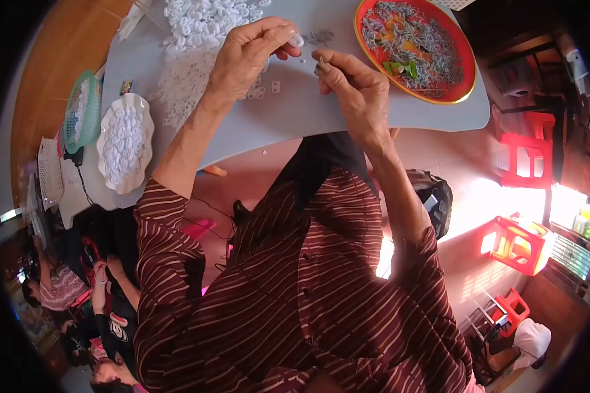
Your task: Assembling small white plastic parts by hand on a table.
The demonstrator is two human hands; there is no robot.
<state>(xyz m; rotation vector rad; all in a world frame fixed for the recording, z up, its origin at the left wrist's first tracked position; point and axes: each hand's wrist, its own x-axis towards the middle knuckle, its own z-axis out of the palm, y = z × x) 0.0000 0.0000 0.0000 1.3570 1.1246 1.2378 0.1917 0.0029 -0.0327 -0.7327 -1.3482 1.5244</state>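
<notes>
Fingertips point(286, 31) of the left hand point(242, 57) pinch a white oval plastic piece point(297, 40) above the grey surface point(295, 114); nearby, the right hand point(355, 86) pinches a slim object point(320, 61) too small to identify. Near the left hand lie translucent flat tabs point(185, 82) and a heap of white oval pieces point(203, 21); beside the right hand, a red gold-rimmed tray point(467, 67) holds small grey pieces point(432, 47)

Grey table point(288, 114) | white oval pieces point(203, 19), heaped | flat pieces point(183, 82), scattered | red tray point(464, 82) | scalloped white dish point(147, 123)
</notes>
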